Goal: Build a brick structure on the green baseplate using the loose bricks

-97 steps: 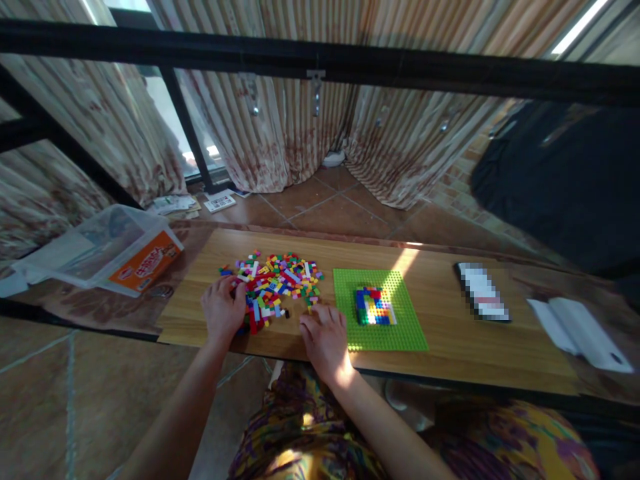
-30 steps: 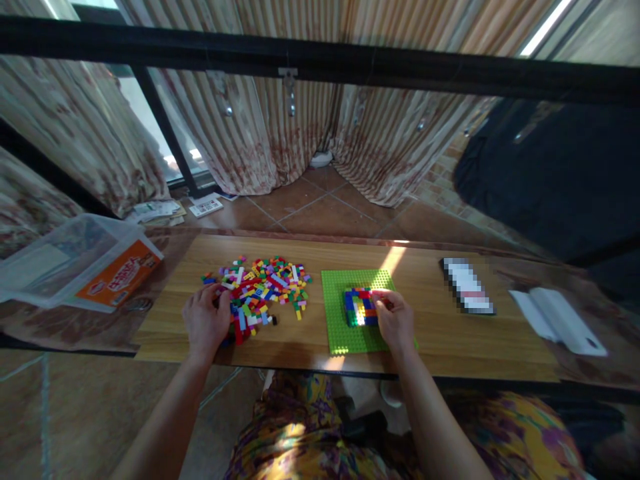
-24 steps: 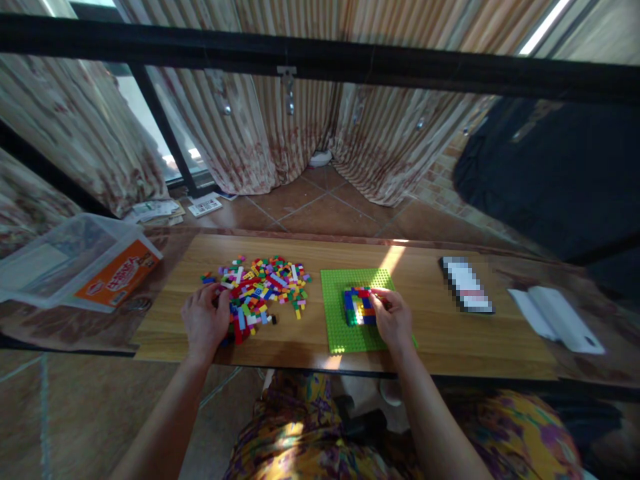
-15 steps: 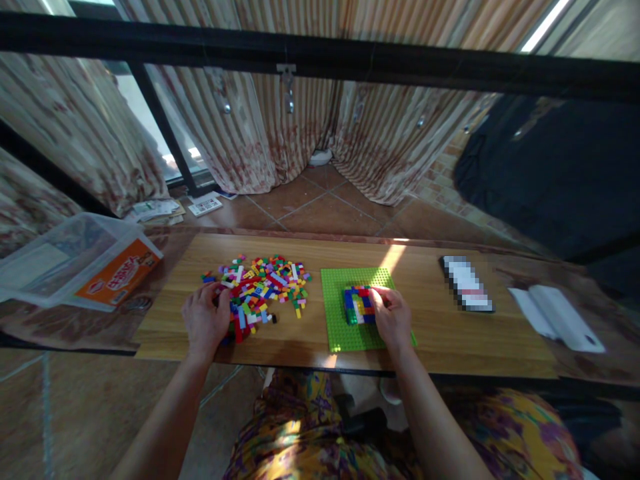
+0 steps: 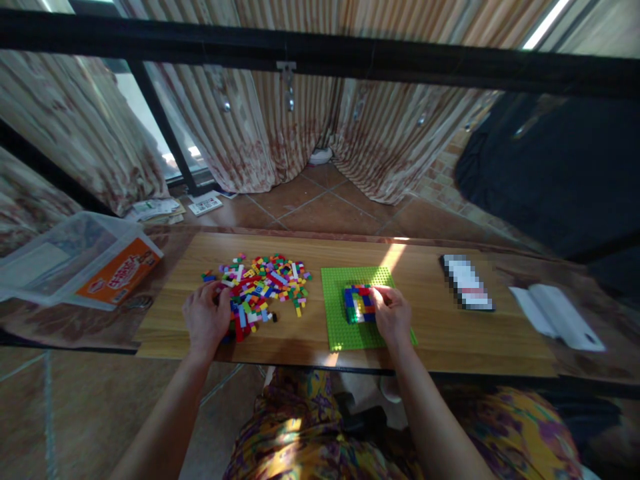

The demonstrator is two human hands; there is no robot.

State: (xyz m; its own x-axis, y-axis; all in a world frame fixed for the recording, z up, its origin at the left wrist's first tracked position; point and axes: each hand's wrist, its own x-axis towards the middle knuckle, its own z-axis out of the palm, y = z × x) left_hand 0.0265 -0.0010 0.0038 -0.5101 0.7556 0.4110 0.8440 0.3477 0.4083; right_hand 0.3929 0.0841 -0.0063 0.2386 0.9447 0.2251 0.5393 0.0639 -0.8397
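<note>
A small structure of toy building bricks (image 5: 357, 305), mostly blue with red, yellow, white and green, sits on a green studded baseplate (image 5: 334, 333). My right hand (image 5: 394, 319) is over the plate's right part, thumb and fingertips pinched together at the structure's upper right edge. What lies between those fingertips is too small to make out. To the left is a loose pile of multicoloured bricks (image 5: 273, 280). My left hand (image 5: 206, 317) rests at the pile's left edge, its fingers curled and closed; anything inside them is hidden.
A clear plastic box (image 5: 65, 257) with an orange label stands at the left. Right of the baseplate lies a phone (image 5: 467, 283), its screen blurred out. Farther right is a white object (image 5: 563, 319). All are on or beside the wooden tabletop (image 5: 450, 347).
</note>
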